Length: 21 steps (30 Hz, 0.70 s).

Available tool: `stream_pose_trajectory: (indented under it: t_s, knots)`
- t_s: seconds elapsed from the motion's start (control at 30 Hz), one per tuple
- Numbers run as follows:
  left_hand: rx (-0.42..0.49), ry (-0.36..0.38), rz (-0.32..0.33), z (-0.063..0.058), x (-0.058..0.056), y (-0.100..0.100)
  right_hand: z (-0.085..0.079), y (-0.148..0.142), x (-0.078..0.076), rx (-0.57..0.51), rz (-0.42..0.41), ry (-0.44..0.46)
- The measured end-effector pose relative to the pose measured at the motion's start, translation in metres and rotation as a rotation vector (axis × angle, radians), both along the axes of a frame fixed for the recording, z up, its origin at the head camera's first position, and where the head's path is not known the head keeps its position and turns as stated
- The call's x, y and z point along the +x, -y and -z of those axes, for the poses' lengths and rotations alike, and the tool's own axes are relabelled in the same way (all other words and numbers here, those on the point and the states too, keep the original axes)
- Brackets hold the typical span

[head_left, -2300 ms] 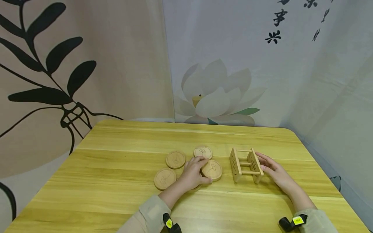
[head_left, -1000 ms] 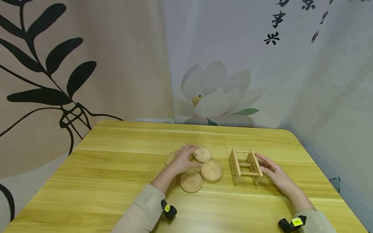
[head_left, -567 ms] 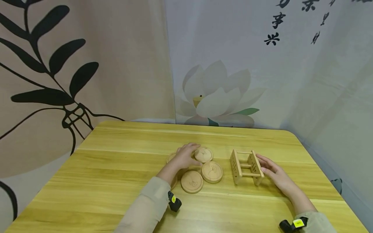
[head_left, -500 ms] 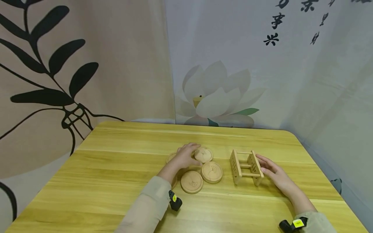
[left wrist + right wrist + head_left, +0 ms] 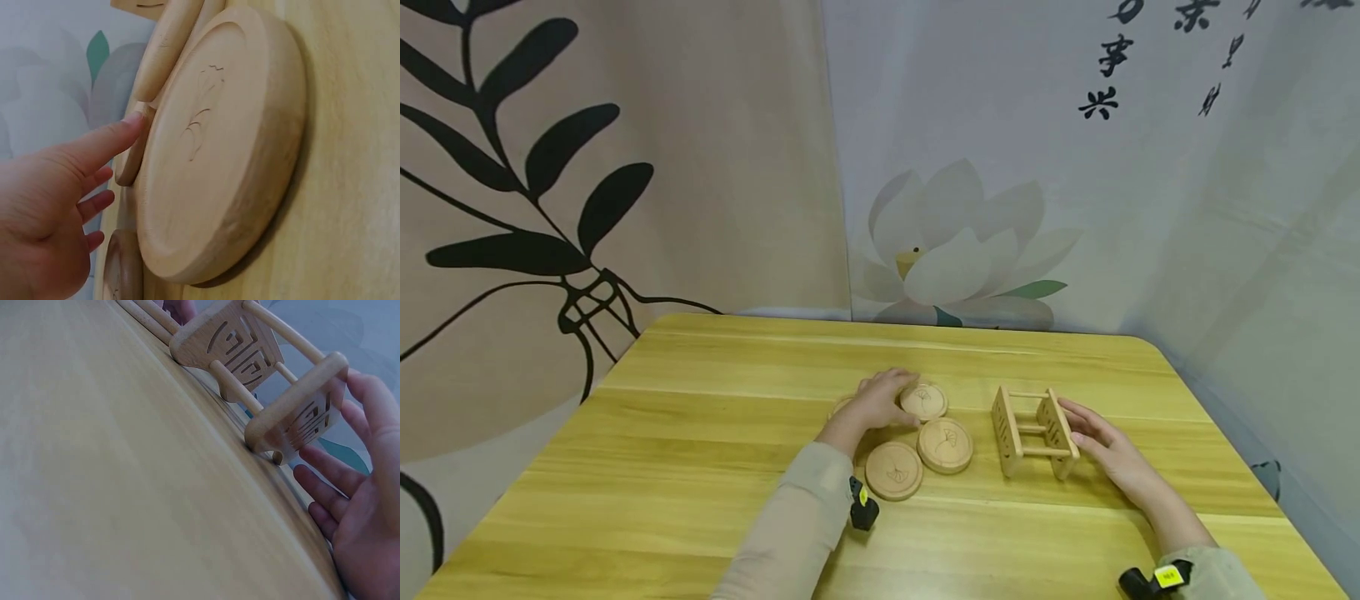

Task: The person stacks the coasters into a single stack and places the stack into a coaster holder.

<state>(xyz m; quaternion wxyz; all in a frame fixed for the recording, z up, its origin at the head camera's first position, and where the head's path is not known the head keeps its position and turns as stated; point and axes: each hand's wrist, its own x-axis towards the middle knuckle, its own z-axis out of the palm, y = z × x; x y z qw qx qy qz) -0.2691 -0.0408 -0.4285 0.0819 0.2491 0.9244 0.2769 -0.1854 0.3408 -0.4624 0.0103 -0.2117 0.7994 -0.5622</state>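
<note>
My left hand (image 5: 880, 404), loosely spread beside the far disc (image 5: 923, 402), grips nothing I can see; my right hand (image 5: 1108, 437), half open, touches the rack (image 5: 1058, 433), between disc and the table's (image 5: 700, 500) right edge. I'd pinch by the rim, sparing neighbouring discs (image 5: 893, 472), rack steadied.

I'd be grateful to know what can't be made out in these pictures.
Head view: the back left disc, mostly hidden by the left hand.
Head view: the topmost wall characters, cut off by the upper edge.
Left wrist view: the lowest disc, cut off by the bottom edge.
</note>
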Motion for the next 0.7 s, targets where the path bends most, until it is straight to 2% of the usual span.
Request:
stream_pose_trajectory:
  t_s: [0.1, 0.37, 0.7]
  knots:
    - [-0.02, -0.013, 0.012, 0.0019, -0.0011, -0.0024, -0.0005, -0.0011, 0.0, -0.002, 0.0, 0.008]
    - [-0.044, -0.004, -0.009, 0.0068, -0.0014, -0.0031, 0.0, -0.0014, -0.0003, -0.014, -0.015, -0.01]
    - [-0.033, -0.003, -0.004, 0.0107, -0.002, -0.0021, 0.0001, -0.0008, -0.0005, -0.007, -0.014, -0.018]
